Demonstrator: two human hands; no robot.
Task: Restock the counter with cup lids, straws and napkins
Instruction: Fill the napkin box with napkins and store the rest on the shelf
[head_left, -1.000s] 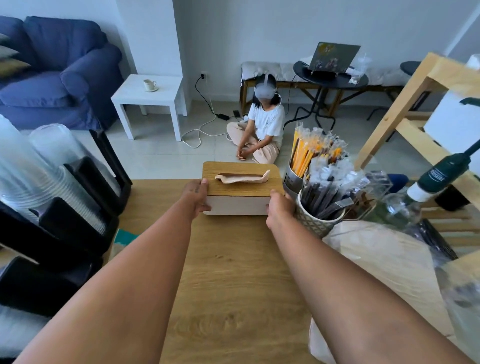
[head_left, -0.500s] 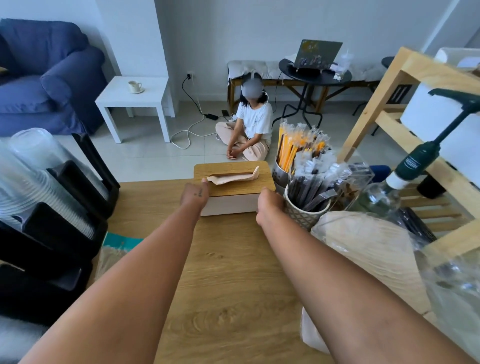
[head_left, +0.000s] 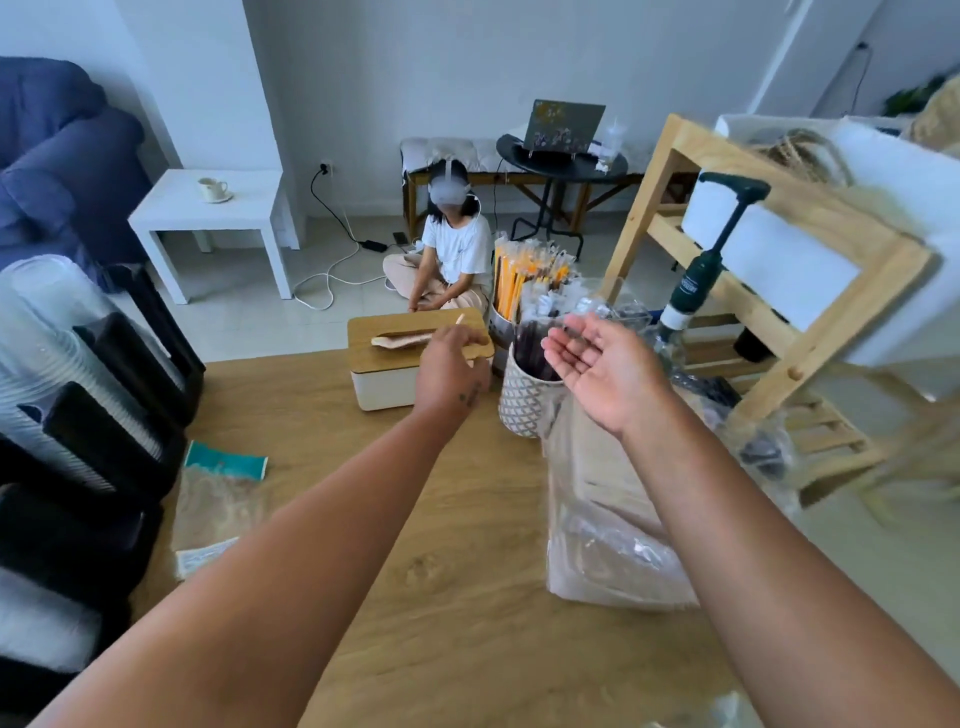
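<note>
While your right hand (head_left: 597, 364) is hovering spread-fingered beside the box (head_left: 387, 382), your left hand (head_left: 451, 366), grip unclear, is overhanging its likely flimsy napkin (head_left: 400, 340), best pinched at the fold.

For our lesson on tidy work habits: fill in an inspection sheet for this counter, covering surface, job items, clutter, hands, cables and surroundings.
Surface: wooden counter, light wood grain.
Job's things: napkin box, napkin poking out; straws in cups; lids in black rack; bagged napkins.
Clutter: teal-edged packet; pump bottle.
Hands: left hand over the box lid; right hand open, palm up, empty.
Cables: cable across the floor.
Surroundings: seated person, side table, wooden shelf.
</note>
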